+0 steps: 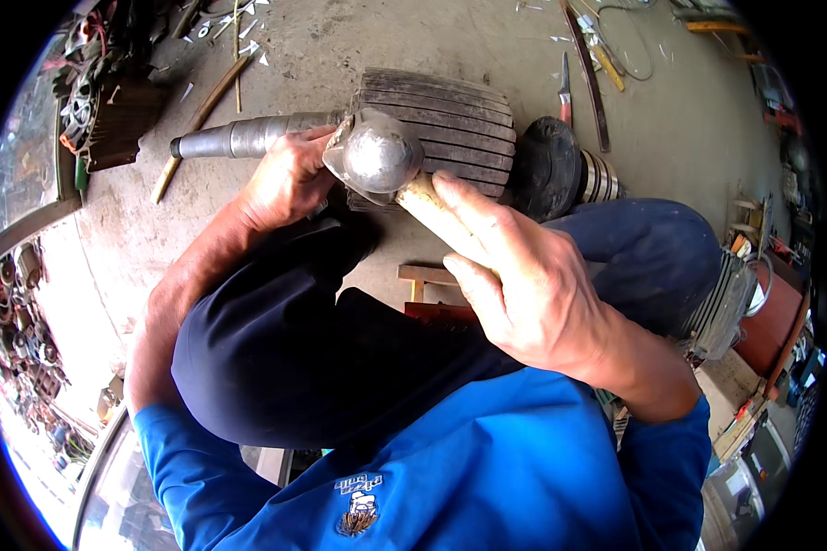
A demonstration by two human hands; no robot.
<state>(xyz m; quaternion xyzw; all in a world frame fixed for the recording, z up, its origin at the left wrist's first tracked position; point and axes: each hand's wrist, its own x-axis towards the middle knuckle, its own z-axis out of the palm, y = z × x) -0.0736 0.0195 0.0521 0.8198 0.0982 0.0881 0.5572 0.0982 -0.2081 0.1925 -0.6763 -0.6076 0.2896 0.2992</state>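
A large grey motor rotor [450, 119] with a ribbed core and a long steel shaft [239, 136] lies on the concrete floor in front of me. My left hand [285, 179] rests on the shaft where it meets the core, fingers curled around something I cannot make out. My right hand [524, 294] grips the pale wooden handle of a hammer [377, 156], whose rounded steel head hangs just above the rotor's near end, close to my left hand. My knees in dark trousers fill the middle.
A black disc and bearing end [560, 170] sit on the rotor's right side. Red-handled pliers [565, 92], metal strips [588, 73] and sticks lie on the floor beyond. Motor parts [101, 92] are piled at the upper left, and a ribbed housing [726, 303] stands at the right.
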